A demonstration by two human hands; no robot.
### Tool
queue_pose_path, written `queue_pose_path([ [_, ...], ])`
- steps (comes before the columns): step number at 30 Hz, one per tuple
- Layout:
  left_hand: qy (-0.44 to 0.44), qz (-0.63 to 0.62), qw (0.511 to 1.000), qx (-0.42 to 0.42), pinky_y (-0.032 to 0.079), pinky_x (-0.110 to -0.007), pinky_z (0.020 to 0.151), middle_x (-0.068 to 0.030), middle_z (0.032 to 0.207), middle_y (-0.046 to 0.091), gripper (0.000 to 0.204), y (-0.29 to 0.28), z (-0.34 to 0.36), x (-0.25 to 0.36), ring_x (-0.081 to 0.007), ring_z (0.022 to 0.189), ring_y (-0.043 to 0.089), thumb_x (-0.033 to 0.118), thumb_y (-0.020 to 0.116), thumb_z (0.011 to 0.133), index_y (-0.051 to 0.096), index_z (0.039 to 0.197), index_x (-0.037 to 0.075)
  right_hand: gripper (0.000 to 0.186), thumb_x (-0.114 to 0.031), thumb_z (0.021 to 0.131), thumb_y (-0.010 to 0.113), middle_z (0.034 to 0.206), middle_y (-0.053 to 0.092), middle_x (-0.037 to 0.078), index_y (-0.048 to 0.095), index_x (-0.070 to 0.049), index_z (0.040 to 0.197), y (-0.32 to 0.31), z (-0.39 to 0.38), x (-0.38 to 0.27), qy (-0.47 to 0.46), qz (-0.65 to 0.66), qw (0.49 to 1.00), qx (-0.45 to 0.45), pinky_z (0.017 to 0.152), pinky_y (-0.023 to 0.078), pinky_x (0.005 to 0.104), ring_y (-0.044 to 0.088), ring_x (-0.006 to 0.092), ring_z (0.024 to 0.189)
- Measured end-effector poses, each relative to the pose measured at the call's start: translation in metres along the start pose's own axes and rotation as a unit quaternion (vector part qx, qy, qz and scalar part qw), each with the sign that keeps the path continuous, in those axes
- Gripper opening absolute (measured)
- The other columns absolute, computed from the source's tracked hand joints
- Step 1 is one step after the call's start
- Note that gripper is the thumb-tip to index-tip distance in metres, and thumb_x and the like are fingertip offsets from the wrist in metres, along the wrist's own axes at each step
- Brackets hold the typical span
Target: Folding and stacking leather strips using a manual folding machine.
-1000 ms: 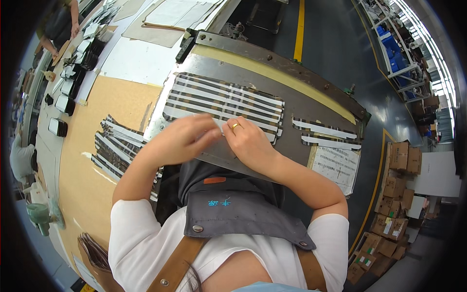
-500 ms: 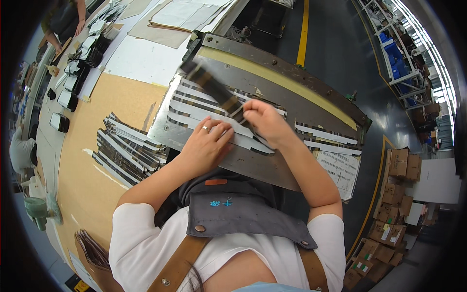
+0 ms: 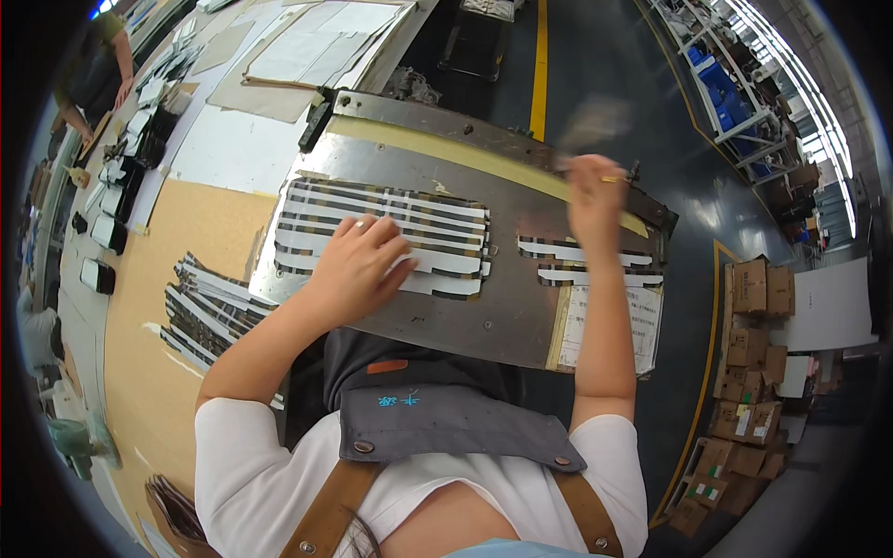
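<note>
My left hand (image 3: 361, 265), with a ring on one finger, lies across a row of white and dark patterned strips (image 3: 437, 260) on the metal plate (image 3: 437, 321). Its fingers are bent and slightly apart, touching the lower strips, gripping none. Up at the right, above the plate's far edge, my right hand (image 3: 595, 191) is raised with its fingers closed. A pale smear (image 3: 595, 126) extends above it, too blurred by motion to name. Two more strips (image 3: 586, 260) lie apart on the plate's right side, just left of my right forearm.
Loose strips (image 3: 205, 302) are heaped on the tan board (image 3: 191, 223) at left. A dark bar (image 3: 465, 130) runs along the plate's far edge; a printed sheet (image 3: 637, 321) lies at its right end. Another person (image 3: 98, 70) works far left. Cardboard boxes (image 3: 744, 344) stand right.
My right hand has swung away from the strips, up and to the right; the dark blurred piece is no longer over the row. My left hand stays on the strips. The view has shifted slightly.
</note>
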State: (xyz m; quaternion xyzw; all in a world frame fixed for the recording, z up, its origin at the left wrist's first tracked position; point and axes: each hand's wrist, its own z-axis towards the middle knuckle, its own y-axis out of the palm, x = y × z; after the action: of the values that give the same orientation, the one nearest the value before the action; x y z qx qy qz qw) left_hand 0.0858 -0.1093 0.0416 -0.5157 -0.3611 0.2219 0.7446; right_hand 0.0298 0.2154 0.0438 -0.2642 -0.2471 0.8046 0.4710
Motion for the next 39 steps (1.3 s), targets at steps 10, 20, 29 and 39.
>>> queue_pose_path([
  [10, 0.025, 0.15, 0.987, 0.042, 0.029, -0.049, 0.106, -0.0093, 0.136, 0.045, 0.04, 0.058, 0.102, -0.011, -0.0335, 0.124, 0.044, 0.031, 0.052, 0.092, 0.051, 0.126, 0.009, 0.038, -0.019, 0.087, 0.059, 0.117, 0.056, 0.011, 0.057, -0.001, 0.119, 0.03, -0.031, -0.013, -0.028, -0.004, 0.977, -0.211, 0.09, 0.046, 0.0375, 0.052, 0.0277, 0.109],
  [20, -0.067, 0.082, 0.993, -0.044, 0.025, -0.051, 0.106, -0.0073, 0.134, 0.048, 0.041, 0.046, 0.107, -0.011, -0.037, 0.126, 0.042, 0.037, 0.047, 0.095, 0.05, 0.128, 0.015, 0.038, -0.028, 0.093, 0.052, 0.126, 0.056, 0.015, 0.056, -0.005, 0.123, 0.016, -0.037, -0.016, 0.025, -0.11, 0.963, -0.246, 0.096, 0.043, 0.0429, 0.051, 0.0321, 0.116],
  [29, -0.037, 0.108, 0.993, 0.026, 0.025, -0.047, 0.107, -0.0084, 0.138, 0.045, 0.041, 0.062, 0.107, -0.023, -0.0376, 0.128, 0.04, 0.034, 0.043, 0.097, 0.047, 0.134, 0.017, 0.045, -0.032, 0.092, 0.052, 0.133, 0.05, 0.014, 0.051, -0.006, 0.129, 0.022, -0.042, -0.011, 0.05, -0.133, 0.954, -0.265, 0.097, 0.041, 0.0445, 0.048, 0.0352, 0.12],
  [39, -0.009, 0.097, 0.993, 0.066, 0.032, -0.041, 0.105, -0.0095, 0.128, 0.051, 0.041, 0.066, 0.11, -0.017, -0.0293, 0.12, 0.045, 0.03, 0.047, 0.094, 0.052, 0.128, 0.008, 0.044, -0.026, 0.09, 0.056, 0.123, 0.053, 0.016, 0.051, -0.001, 0.126, 0.014, -0.035, -0.017, 0.057, -0.112, 0.957, -0.261, 0.098, 0.04, 0.0429, 0.05, 0.0339, 0.112],
])
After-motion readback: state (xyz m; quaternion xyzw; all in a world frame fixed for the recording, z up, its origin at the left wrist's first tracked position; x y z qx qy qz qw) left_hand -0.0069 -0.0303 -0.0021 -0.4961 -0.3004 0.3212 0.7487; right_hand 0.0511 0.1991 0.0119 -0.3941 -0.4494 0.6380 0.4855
